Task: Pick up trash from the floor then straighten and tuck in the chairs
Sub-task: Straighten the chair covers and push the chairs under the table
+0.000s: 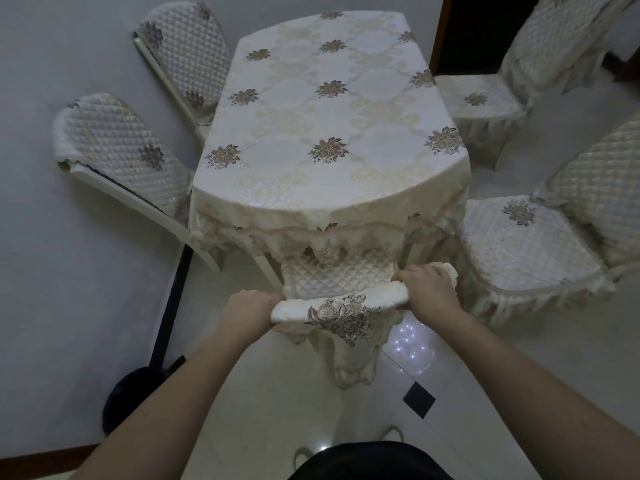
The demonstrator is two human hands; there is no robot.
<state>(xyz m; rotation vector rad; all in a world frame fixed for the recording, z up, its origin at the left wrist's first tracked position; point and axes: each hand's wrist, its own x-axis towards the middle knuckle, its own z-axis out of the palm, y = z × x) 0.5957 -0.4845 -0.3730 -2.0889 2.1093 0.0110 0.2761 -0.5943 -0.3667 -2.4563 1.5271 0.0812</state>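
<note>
On the pale tiled floor, a cloth-draped table stands among covered chairs.

Glossy white floor tiles, cloth-draped table.

Dim and cool-toned throughout, with a greyish cast over the pale fabrics. Lit from overhead, judging by small bright pinpoints of glare on the glossy floor tiles. Soft, weak shadows under the tablecloth fringe. Near-black in the doorway at upper right. Strongly bowed by wide-angle distortion toward the edges. Reasonably sharp at centre, slightly soft at the corners.
</note>
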